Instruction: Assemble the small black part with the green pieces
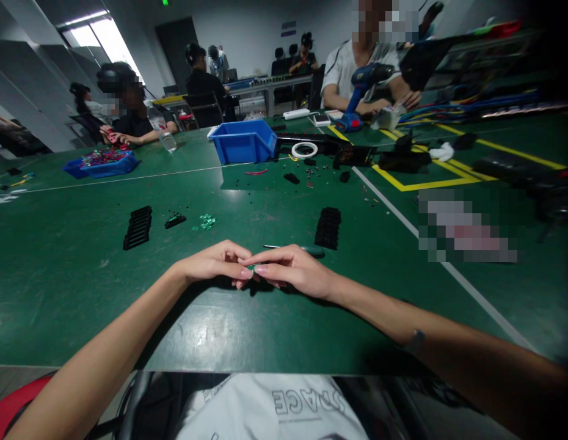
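My left hand and my right hand meet over the near middle of the green table, fingertips pinched together. Between them sits a small green piece, mostly covered by the fingers, with something dark just below; its kind I cannot make out. Just behind my right hand lies a screwdriver with a dark handle. Farther left are a row of black slotted parts, a black strip with small bits and a little heap of green pieces. Another black row of parts lies beyond my right hand.
A blue bin, a white ring and scattered black bits stand farther back. Beyond are a blue cordless drill, a water bottle and a blue tray of wires. Co-workers sit across the table.
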### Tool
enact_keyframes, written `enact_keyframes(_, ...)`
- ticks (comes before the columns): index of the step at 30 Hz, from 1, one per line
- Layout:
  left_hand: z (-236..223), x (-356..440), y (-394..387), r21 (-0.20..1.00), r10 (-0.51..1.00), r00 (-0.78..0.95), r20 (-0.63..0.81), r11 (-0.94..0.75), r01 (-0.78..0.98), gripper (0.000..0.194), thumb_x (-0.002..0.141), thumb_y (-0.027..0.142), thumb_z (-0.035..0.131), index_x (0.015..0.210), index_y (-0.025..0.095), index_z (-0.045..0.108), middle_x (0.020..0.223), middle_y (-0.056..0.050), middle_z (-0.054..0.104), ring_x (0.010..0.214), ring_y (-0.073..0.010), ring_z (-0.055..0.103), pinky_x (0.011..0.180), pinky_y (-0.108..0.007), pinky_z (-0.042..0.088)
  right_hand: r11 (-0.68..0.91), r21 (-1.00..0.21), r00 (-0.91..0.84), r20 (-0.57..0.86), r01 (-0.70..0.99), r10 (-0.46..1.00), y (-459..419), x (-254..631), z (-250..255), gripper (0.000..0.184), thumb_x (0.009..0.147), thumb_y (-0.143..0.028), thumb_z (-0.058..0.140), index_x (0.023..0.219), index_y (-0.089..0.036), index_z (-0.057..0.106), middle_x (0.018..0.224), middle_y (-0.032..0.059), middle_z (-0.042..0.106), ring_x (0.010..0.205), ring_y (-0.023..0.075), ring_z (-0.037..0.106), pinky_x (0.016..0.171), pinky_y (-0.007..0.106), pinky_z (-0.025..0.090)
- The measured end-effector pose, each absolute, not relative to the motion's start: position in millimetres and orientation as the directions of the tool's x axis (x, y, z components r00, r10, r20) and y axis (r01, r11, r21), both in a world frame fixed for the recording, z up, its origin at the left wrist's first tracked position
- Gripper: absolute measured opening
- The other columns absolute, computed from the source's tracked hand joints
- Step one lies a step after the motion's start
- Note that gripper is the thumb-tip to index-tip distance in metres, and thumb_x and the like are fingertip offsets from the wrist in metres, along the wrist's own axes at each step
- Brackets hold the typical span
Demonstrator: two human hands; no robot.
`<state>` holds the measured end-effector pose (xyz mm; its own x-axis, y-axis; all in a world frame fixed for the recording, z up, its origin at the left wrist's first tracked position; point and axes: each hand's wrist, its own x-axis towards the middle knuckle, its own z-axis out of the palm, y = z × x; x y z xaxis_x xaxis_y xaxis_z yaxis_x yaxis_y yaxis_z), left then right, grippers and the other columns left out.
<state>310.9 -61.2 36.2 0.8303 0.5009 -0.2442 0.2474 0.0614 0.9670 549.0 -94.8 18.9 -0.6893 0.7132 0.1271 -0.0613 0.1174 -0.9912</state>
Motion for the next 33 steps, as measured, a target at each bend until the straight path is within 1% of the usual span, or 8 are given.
enact_keyframes(4,36,311,-61,0.964,0.491,0.834,-0.252,0.053,0.26,0.029,0.086,0.036,0.074,0.097,0.009,0.074,0.078,-0.007,0.069,0.06,-0.0094,0.053,0.058,-0.021,0.041,0.063,-0.992,-0.716,0.12,-0.105,0.687,-94,548,19,0.036,0.095,-0.034,0.063,0.123,-0.014,0.075,0.065,-0.0008,0.059,0.06,0.0101,0.053,0.056,0.022,0.042)
enact_keyframes(7,36,312,-62,0.965,0.494,0.832,-0.252,0.06,0.257,0.029,0.085,0.036,0.074,0.095,0.009,0.073,0.084,-0.009,0.071,0.061,-0.009,0.053,0.058,-0.021,0.041,0.026,-0.995,-0.731,0.088,-0.095,0.677,-93,549,19,0.037,0.095,-0.036,0.063,0.124,-0.015,0.074,0.064,-0.0011,0.059,0.058,0.0096,0.054,0.055,0.022,0.045)
enact_keyframes(9,36,312,-62,0.967,0.494,0.834,-0.247,0.063,0.248,0.03,0.085,0.036,0.074,0.095,0.008,0.073,0.086,-0.01,0.072,0.061,-0.0092,0.053,0.058,-0.021,0.041,0.007,-0.997,-0.736,0.063,-0.079,0.674,-94,549,19,0.038,0.095,-0.037,0.063,0.125,-0.016,0.073,0.066,-0.0007,0.061,0.056,0.0088,0.053,0.053,0.02,0.044)
enact_keyframes(11,36,312,-62,0.968,0.496,0.833,-0.245,0.071,0.242,0.03,0.085,0.036,0.074,0.095,0.008,0.072,0.084,-0.009,0.071,0.062,-0.0096,0.053,0.058,-0.021,0.041,-0.041,-0.997,-0.741,0.02,-0.064,0.671,-95,550,18,0.04,0.096,-0.039,0.063,0.127,-0.017,0.072,0.068,-0.0004,0.061,0.055,0.0078,0.052,0.049,0.019,0.041)
enact_keyframes(15,34,312,-62,0.968,0.51,0.825,-0.244,0.081,0.237,0.027,0.083,0.036,0.076,0.089,0.009,0.069,0.073,-0.003,0.064,0.062,-0.0097,0.053,0.058,-0.02,0.041,-0.161,-0.984,-0.745,-0.049,-0.079,0.666,-98,548,15,0.042,0.095,-0.041,0.064,0.13,-0.019,0.069,0.068,-0.0024,0.055,0.053,0.007,0.049,0.046,0.018,0.038)
enact_keyframes(21,33,311,-61,0.976,0.524,0.826,-0.211,0.063,0.209,0.025,0.085,0.035,0.073,0.088,0.01,0.067,0.071,-0.001,0.059,0.061,-0.0099,0.052,0.057,-0.021,0.04,-0.203,-0.961,-0.746,0.006,-0.189,0.666,-97,544,10,0.035,0.094,-0.036,0.067,0.124,-0.019,0.072,0.066,-0.004,0.047,0.053,0.0068,0.042,0.046,0.019,0.033)
enact_keyframes(28,34,312,-62,0.976,0.525,0.825,-0.208,0.058,0.209,0.024,0.085,0.033,0.074,0.085,0.011,0.067,0.069,0.0,0.057,0.061,-0.0097,0.051,0.057,-0.021,0.039,-0.237,-0.949,-0.747,-0.003,-0.208,0.665,-96,545,7,0.033,0.092,-0.033,0.068,0.121,-0.018,0.073,0.067,-0.0034,0.048,0.052,0.0065,0.04,0.046,0.02,0.029)
enact_keyframes(33,34,313,-63,0.973,0.53,0.819,-0.221,0.069,0.218,0.025,0.085,0.034,0.074,0.084,0.01,0.066,0.066,0.001,0.056,0.057,-0.0084,0.046,0.055,-0.021,0.036,-0.239,-0.943,-0.74,0.013,-0.233,0.672,-95,544,4,0.033,0.091,-0.033,0.069,0.12,-0.018,0.074,0.068,-0.0035,0.048,0.053,0.0061,0.039,0.047,0.02,0.029)
